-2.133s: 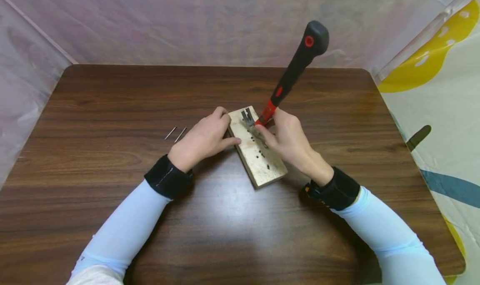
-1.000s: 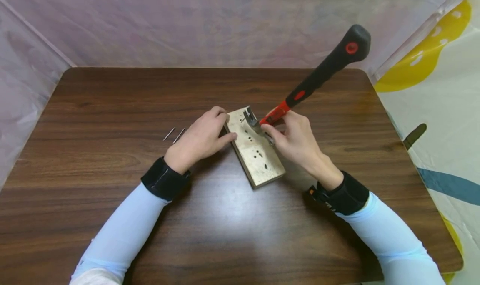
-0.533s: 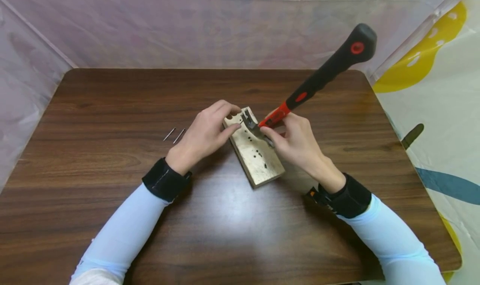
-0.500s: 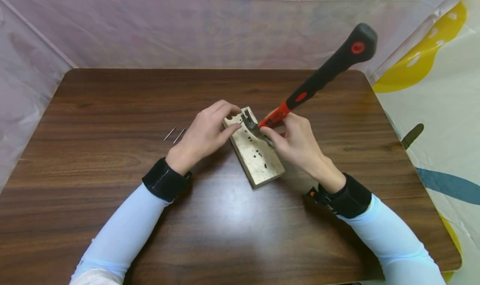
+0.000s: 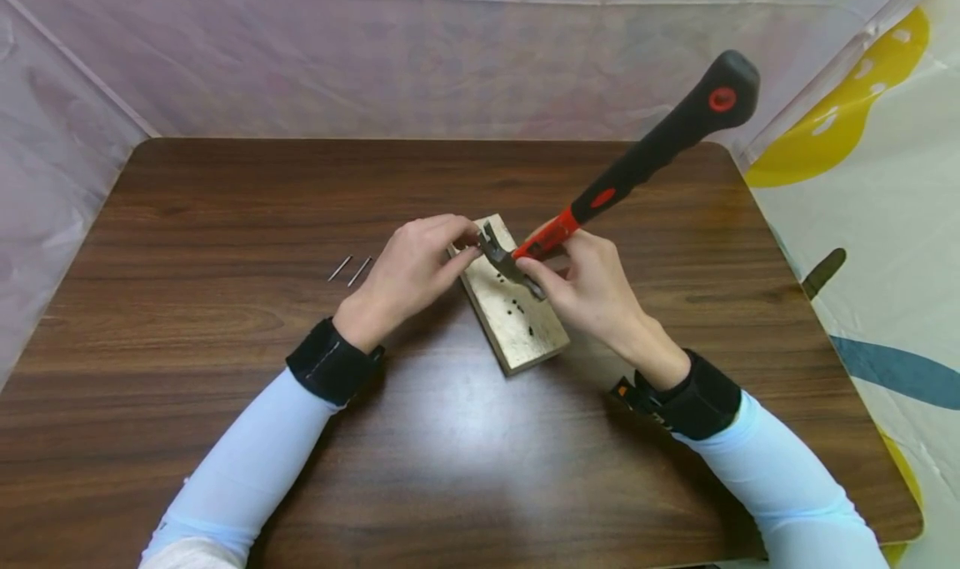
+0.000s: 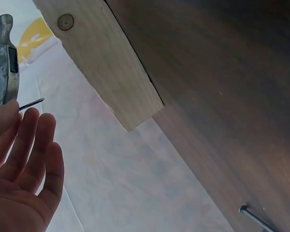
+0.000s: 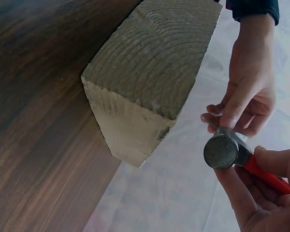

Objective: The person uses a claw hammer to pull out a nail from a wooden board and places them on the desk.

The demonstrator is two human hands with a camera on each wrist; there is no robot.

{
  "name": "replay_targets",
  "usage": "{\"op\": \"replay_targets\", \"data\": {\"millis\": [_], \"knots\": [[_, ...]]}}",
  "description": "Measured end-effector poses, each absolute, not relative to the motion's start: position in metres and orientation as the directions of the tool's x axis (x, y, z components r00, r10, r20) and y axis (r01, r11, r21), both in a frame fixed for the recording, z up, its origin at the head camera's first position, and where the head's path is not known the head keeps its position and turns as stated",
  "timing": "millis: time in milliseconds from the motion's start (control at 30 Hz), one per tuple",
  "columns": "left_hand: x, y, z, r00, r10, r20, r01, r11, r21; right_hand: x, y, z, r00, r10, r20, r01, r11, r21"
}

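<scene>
My right hand (image 5: pixel 596 286) grips a claw hammer (image 5: pixel 645 162) by its red neck close to the head, with the black handle slanting up to the right. The claw sits above the far part of a wooden block (image 5: pixel 517 327) that has several dark holes in its top. At the claw, my left hand (image 5: pixel 408 265) pinches a nail (image 6: pixel 33 104) between thumb and index finger, its pointed end sticking out. The nail's other end is hidden by the fingers and the claw. In the right wrist view the round hammer face (image 7: pixel 220 152) points toward the camera.
Two loose nails, one nail (image 5: pixel 340 267) and another nail (image 5: pixel 360 271), lie on the brown table (image 5: pixel 225 211) left of my left hand. A pale curtain (image 5: pixel 375 61) hangs behind the table's far edge, and a patterned cloth (image 5: pixel 892 286) is at the right.
The hammer handle has tipped to the right. My left hand has come off the block's left edge to the claw, and its thumb and index finger have closed on the nail.
</scene>
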State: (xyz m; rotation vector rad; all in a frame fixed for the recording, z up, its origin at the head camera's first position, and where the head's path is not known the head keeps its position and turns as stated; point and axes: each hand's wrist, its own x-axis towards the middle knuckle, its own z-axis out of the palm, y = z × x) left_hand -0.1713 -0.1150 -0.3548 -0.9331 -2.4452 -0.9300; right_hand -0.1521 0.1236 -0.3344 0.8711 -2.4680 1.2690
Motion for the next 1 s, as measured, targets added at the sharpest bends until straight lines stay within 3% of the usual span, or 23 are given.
{"op": "replay_targets", "data": {"millis": [467, 1000], "knots": [[-0.1701, -0.115, -0.3557, -0.713, 0.455, 0.534, 0.695, 0.562, 0.449, -0.1494, 0.1226, -0.3346, -0.791, -0.414, 0.45, -0.605, 0.42, -0.677], [-0.17, -0.1197, -0.3558, -0.707, 0.418, 0.571, 0.702, 0.515, 0.492, -0.1498, 0.1251, -0.3377, -0.783, -0.431, 0.448, -0.621, 0.494, -0.609]]}}
